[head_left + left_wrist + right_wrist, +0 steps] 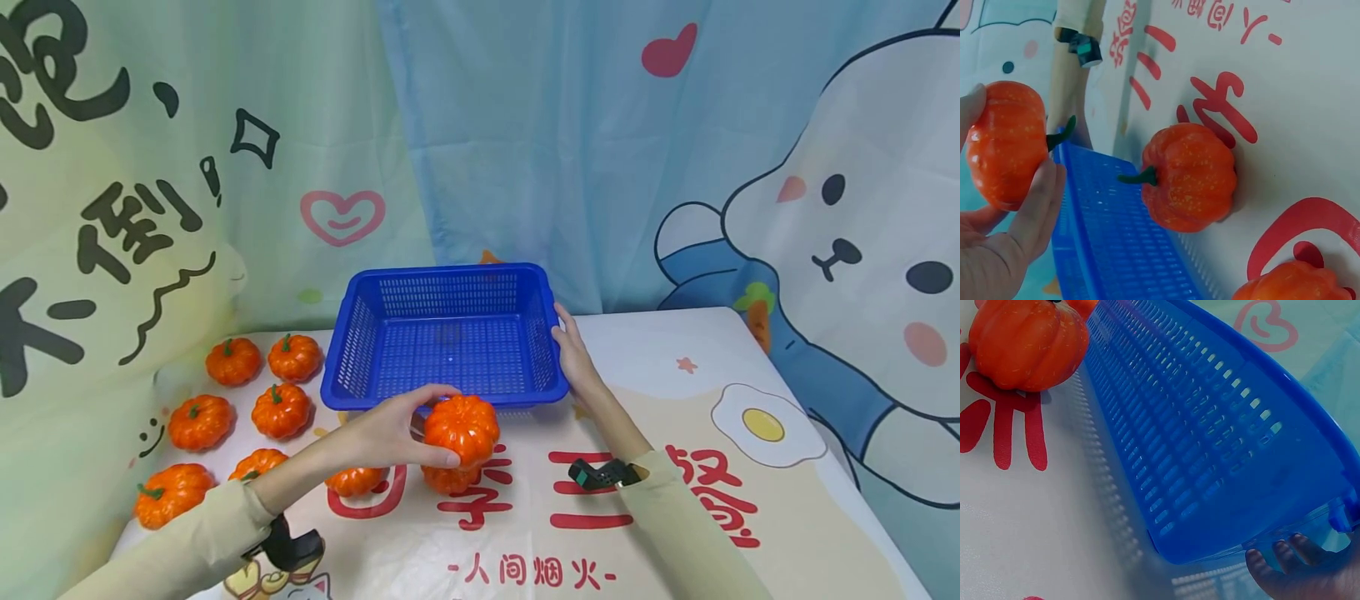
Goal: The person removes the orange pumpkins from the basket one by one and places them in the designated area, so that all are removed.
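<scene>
My left hand (386, 429) holds an orange toy pumpkin (462, 429) in front of the basket's near edge, above the tabletop. In the left wrist view, the fingers and thumb grip this pumpkin (1007, 147), its green stem pointing sideways. Below it a second pumpkin (447, 480) rests on the table, partly covered in the head view. My right hand (576, 354) grips the right side of a blue plastic basket (442, 402). In the right wrist view, its curled fingers (1285, 556) show under the basket's rim; the thumb is out of sight.
Several more pumpkins (281, 411) lie left of the basket, and another pumpkin (354, 481) sits by my left forearm. A printed cloth (540, 533) covers the table. Directly behind the table hangs a patterned curtain (510, 167).
</scene>
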Tool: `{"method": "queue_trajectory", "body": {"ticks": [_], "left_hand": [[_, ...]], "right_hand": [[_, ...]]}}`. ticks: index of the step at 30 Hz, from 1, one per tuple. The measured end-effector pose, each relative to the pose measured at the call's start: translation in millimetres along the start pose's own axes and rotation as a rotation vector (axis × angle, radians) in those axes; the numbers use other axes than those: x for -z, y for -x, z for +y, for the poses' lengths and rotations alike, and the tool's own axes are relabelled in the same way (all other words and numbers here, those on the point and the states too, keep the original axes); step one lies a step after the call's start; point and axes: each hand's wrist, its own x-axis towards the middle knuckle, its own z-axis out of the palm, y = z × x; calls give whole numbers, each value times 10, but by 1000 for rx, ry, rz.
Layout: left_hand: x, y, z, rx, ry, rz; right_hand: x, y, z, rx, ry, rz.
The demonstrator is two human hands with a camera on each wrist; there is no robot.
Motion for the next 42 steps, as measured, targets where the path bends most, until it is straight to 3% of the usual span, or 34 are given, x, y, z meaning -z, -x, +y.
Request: {"method": "queue_trajectory", "body": {"ticks": [6,10,23,30,36,42], "left_hand": [[-15,1,-28,19,17,7],[-37,5,-59,40,78,2],[-172,-21,-116,91,376,-82],[-248,-25,-128,125,645,-122],[-297,-65,-134,100,837,-78],[-352,-123,-111,103,776,12]], "right_hand": [[-30,132,-176,-12,4,-18],[-42,177,-222,-7,20,-23],[-4,-31,54,27,19,-3],[-3,-29,61,32,26,4],[-5,-27,54,30,24,10],[-8,-31,53,30,23,10]]}}
